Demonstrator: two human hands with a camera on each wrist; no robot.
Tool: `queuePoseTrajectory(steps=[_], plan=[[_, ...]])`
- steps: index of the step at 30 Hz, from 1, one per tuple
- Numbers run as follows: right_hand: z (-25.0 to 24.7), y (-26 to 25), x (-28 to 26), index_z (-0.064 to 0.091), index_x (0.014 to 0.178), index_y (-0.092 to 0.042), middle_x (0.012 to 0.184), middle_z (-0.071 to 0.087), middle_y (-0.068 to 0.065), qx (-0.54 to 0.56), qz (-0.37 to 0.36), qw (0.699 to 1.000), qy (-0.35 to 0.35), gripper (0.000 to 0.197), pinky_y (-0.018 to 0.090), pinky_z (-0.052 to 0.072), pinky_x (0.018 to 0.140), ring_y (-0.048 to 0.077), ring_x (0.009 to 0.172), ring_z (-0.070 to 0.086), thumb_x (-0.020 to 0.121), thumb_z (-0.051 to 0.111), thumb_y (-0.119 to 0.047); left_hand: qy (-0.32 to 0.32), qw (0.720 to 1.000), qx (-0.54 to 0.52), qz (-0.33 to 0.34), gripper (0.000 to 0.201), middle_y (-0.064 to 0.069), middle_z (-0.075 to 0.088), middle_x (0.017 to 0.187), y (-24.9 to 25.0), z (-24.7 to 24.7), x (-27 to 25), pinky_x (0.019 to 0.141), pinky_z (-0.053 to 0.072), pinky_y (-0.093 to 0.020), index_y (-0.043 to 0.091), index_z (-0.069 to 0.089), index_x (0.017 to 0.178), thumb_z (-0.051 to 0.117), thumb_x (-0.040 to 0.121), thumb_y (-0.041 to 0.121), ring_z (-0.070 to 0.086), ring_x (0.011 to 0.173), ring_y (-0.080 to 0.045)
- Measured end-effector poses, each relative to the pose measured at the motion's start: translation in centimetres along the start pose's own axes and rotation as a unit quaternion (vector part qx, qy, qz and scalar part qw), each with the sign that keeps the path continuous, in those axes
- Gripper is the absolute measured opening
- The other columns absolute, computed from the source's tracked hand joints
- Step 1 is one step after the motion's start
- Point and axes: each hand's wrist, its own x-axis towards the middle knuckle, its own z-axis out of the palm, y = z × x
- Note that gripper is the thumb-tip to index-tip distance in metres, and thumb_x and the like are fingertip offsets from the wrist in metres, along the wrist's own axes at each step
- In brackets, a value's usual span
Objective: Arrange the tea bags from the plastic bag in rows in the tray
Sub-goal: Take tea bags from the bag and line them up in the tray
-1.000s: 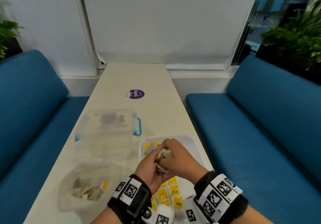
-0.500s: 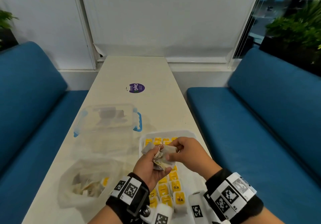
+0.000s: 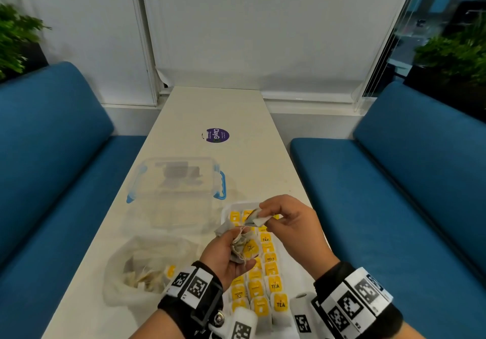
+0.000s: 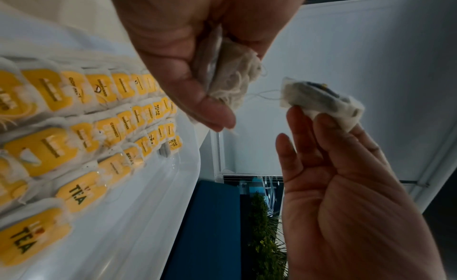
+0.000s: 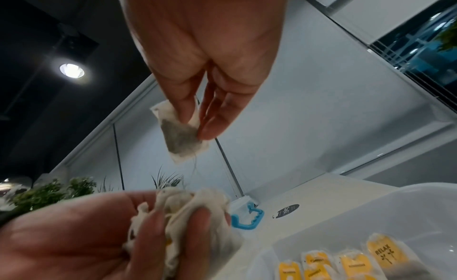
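The right hand pinches a single tea bag above the tray; its string runs to the clump of tea bags gripped in the left hand. A snagged string could drag others out over the tray's rows of yellow-tagged bags. The plastic bag lies left of the tray on the desk.

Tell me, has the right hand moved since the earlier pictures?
Yes. The right hand has pulled right, away from the left hand, lifting one tea bag out of the bunch, still above the tray.
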Motion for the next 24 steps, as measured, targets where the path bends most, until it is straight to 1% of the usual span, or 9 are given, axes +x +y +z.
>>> queuePoseTrajectory(steps=[3, 5, 9, 12, 15, 17, 18, 20, 24], plan=[[0.4, 0.9, -0.6, 0.068, 0.068, -0.028, 0.091, 0.063, -0.017, -0.051, -0.075, 0.996, 0.02, 0.034, 0.007, 0.047, 0.066, -0.007, 0.087, 0.06, 0.073, 0.068, 0.005, -0.013, 1.0, 0.006, 0.004, 0.021, -0.009, 0.061, 0.077, 0.1, -0.1, -0.4, 0.039, 0.05, -0.021, 0.011, 0.062, 0.082, 0.05, 0.093, 0.024, 0.059, 0.064, -0.023], [0.7, 1.8, -1.1, 0.07, 0.073, -0.025, 0.092, 0.06, -0.02, -0.092, -0.108, 0.99, 0.007, 0.027, 0.006, 0.047, 0.067, -0.009, 0.084, 0.058, 0.071, 0.066, 0.002, -0.023, 1.0, 0.012, 0.013, 0.022, -0.009, 0.062, 0.073, 0.2, -0.2, -0.5, 0.04, 0.049, -0.021, 0.01, 0.062, 0.088, 0.051, 0.092, 0.029, 0.061, 0.06, -0.02], [1.0, 3.3, -1.9, 0.071, 0.073, -0.019, 0.097, 0.061, -0.013, -0.186, -0.114, 0.975, -0.052, 0.019, 0.01, 0.048, 0.069, -0.006, 0.081, 0.054, 0.069, 0.061, -0.004, -0.037, 0.997, 0.049, 0.045, 0.025, -0.01, 0.062, 0.086, 0.3, -0.4, -0.7, 0.041, 0.049, -0.022, 0.011, 0.062, 0.102, 0.054, 0.091, 0.032, 0.06, 0.071, -0.02], [0.5, 2.7, -2.1, 0.072, 0.07, -0.017, 0.094, 0.057, -0.019, -0.153, -0.05, 0.984, -0.083, 0.024, 0.008, 0.046, 0.068, -0.009, 0.08, 0.055, 0.068, 0.057, 0.001, -0.034, 0.992, 0.095, 0.076, 0.013, -0.007, 0.062, 0.079, 0.2, -0.5, -0.7, 0.042, 0.047, -0.021, 0.014, 0.061, 0.094, 0.056, 0.091, 0.026, 0.06, 0.064, -0.018], [0.0, 1.8, -1.6, 0.066, 0.074, -0.026, 0.084, 0.063, -0.009, -0.037, 0.067, 0.996, -0.04, 0.026, 0.016, 0.046, 0.063, 0.003, 0.077, 0.059, 0.075, 0.061, -0.001, -0.031, 0.982, 0.153, 0.106, 0.011, -0.006, 0.061, 0.077, 0.0, -0.5, -0.7, 0.043, 0.048, -0.022, 0.014, 0.06, 0.095, 0.056, 0.091, 0.024, 0.06, 0.057, -0.015], [-0.3, 1.3, -0.8, 0.066, 0.087, -0.023, 0.076, 0.062, -0.007, -0.005, 0.151, 0.987, -0.048, 0.012, 0.016, 0.042, 0.057, 0.005, 0.066, 0.055, 0.08, 0.07, -0.015, -0.032, 0.97, 0.207, 0.127, 0.009, -0.004, 0.058, 0.071, -0.1, -0.4, -0.8, 0.045, 0.05, -0.023, 0.015, 0.06, 0.092, 0.056, 0.091, 0.023, 0.058, 0.049, -0.01], [-0.5, 1.3, -0.6, 0.066, 0.091, -0.021, 0.071, 0.059, -0.007, -0.025, 0.175, 0.981, -0.078, 0.014, 0.013, 0.039, 0.053, 0.002, 0.06, 0.052, 0.079, 0.073, -0.022, -0.036, 0.964, 0.227, 0.135, 0.008, -0.003, 0.057, 0.071, -0.2, -0.3, -0.8, 0.046, 0.05, -0.023, 0.015, 0.06, 0.09, 0.056, 0.091, 0.022, 0.057, 0.05, -0.01], [-0.6, 1.1, -0.3, 0.067, 0.086, -0.017, 0.064, 0.055, -0.007, -0.053, 0.191, 0.971, -0.134, 0.013, 0.007, 0.035, 0.046, -0.004, 0.047, 0.049, 0.077, 0.076, -0.022, -0.044, 0.957, 0.248, 0.142, 0.009, -0.006, 0.056, 0.077, -0.4, 0.0, -0.9, 0.046, 0.05, -0.024, 0.015, 0.06, 0.089, 0.054, 0.092, 0.023, 0.056, 0.057, -0.016], [-1.1, 0.8, -0.6, 0.063, 0.07, -0.016, 0.062, 0.06, -0.004, -0.013, 0.187, 0.974, -0.128, 0.017, 0.006, 0.037, 0.044, -0.007, 0.043, 0.052, 0.079, 0.072, -0.006, -0.024, 0.96, 0.249, 0.127, 0.019, -0.013, 0.058, 0.087, -0.6, 0.0, -1.1, 0.044, 0.05, -0.024, 0.009, 0.06, 0.104, 0.051, 0.094, 0.023, 0.055, 0.059, -0.021]])
